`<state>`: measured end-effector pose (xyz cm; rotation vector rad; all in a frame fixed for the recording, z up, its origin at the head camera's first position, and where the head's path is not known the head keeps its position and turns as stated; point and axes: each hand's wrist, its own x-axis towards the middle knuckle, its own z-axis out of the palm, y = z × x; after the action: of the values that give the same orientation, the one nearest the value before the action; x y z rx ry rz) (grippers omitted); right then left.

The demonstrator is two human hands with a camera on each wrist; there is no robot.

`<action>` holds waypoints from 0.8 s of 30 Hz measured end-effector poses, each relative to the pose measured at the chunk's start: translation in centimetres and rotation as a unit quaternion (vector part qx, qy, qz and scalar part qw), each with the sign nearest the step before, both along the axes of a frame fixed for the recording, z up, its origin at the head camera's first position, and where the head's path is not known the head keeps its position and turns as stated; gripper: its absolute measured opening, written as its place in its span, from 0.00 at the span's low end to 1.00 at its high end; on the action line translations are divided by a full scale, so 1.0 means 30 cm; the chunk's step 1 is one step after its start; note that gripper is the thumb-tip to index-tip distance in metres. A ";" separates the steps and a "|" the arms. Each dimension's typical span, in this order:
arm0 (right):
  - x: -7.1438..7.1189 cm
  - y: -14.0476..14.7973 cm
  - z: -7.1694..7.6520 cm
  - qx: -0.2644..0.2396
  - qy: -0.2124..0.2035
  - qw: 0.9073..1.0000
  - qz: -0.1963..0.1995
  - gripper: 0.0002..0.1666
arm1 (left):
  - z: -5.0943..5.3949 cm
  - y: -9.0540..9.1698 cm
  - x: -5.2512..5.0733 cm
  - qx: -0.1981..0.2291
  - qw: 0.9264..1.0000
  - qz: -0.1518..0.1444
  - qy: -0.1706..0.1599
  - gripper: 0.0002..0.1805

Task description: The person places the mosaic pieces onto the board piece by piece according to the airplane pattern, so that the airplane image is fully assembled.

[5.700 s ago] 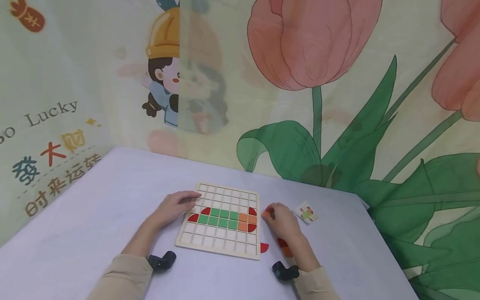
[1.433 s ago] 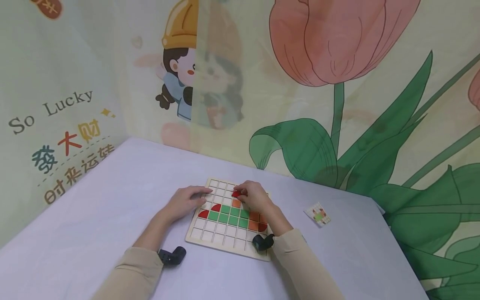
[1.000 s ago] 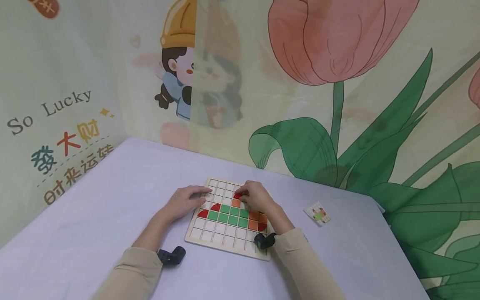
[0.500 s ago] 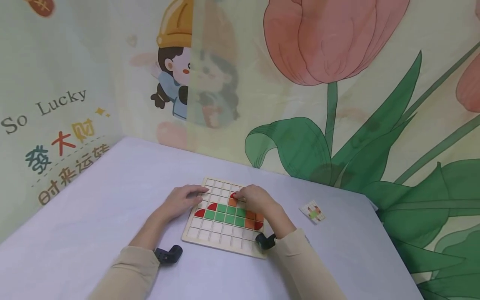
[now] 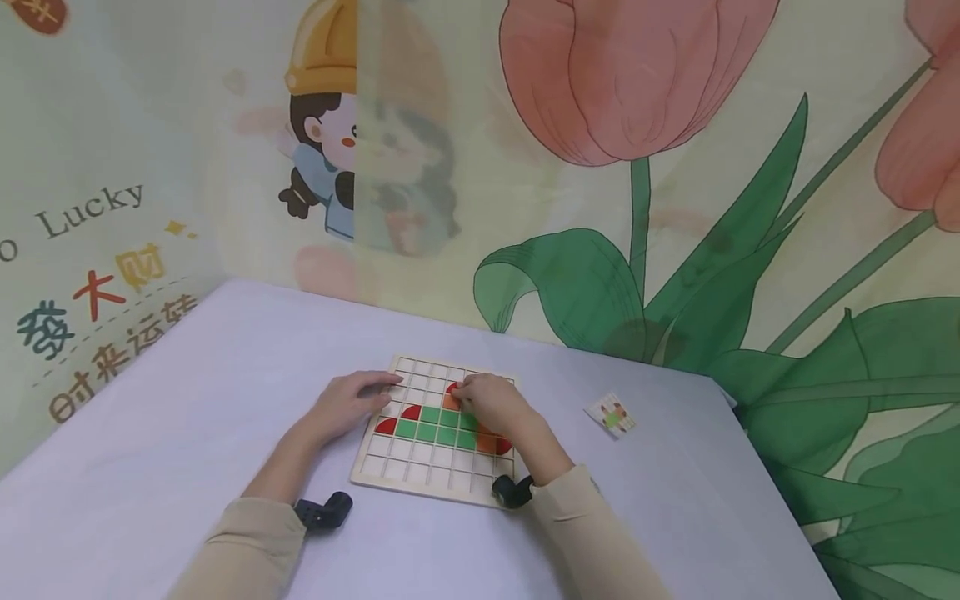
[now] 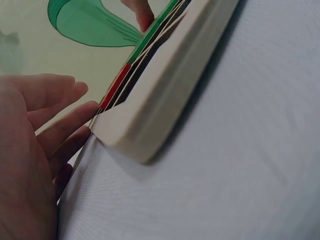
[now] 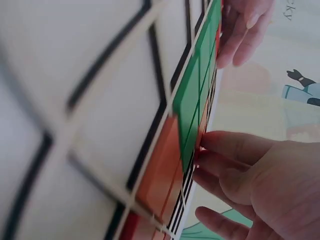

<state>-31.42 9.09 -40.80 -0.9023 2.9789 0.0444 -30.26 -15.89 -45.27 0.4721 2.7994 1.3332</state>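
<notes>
A wooden grid board [image 5: 408,479] lies on the white table, with green tiles [image 5: 437,425], orange tiles [image 5: 486,442] and red rounded pieces [image 5: 386,427] set in its cells. My right hand [image 5: 498,408] reaches over the board's right half, its fingertips touching a red rounded piece [image 5: 452,388] above a single orange tile [image 5: 452,402]. In the right wrist view its fingers [image 7: 235,145] are fairly straight at the board's surface. My left hand [image 5: 345,408] rests at the board's left edge, fingers extended; the left wrist view shows fingertips [image 6: 92,110] against the corner. My right hand and forearm hide some cells.
A small printed card [image 5: 611,415] showing a coloured grid pattern lies right of the board. Black wrist devices sit at the left cuff [image 5: 324,511] and right cuff [image 5: 512,492]. A printed cloth backdrop [image 5: 420,292] stands behind the table.
My right hand has moved from an orange piece beside the board onto the board. An orange tile and a red piece now sit higher on the grid. The left hand stays at the edge.
</notes>
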 end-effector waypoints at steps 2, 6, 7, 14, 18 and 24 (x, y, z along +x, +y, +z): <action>-0.001 -0.014 0.000 0.013 0.016 1.000 0.000 0.17 | 0.004 -0.006 -0.001 0.001 1.000 -0.003 0.004 0.20; -0.005 -0.034 -0.001 0.029 0.027 0.999 -0.007 0.19 | 0.005 -0.016 -0.004 0.000 1.000 -0.005 0.007 0.20; -0.005 -0.038 -0.001 0.032 0.025 0.999 -0.009 0.19 | 0.004 -0.018 -0.004 0.000 1.000 -0.005 0.006 0.20; -0.009 -0.050 -0.001 0.031 0.008 0.999 -0.030 0.19 | 0.002 -0.015 -0.006 0.001 1.000 -0.007 0.005 0.20; -0.008 -0.043 0.003 0.028 0.004 0.998 -0.049 0.21 | -0.009 -0.009 -0.006 0.005 1.000 -0.006 -0.001 0.20; -0.009 -0.034 0.010 0.025 0.017 0.998 -0.052 0.21 | -0.019 -0.007 -0.009 0.007 1.000 0.001 -0.008 0.20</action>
<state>-31.67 8.07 -40.49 -0.7494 3.0365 0.1321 -30.53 -16.11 -45.83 0.4558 2.7799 1.3528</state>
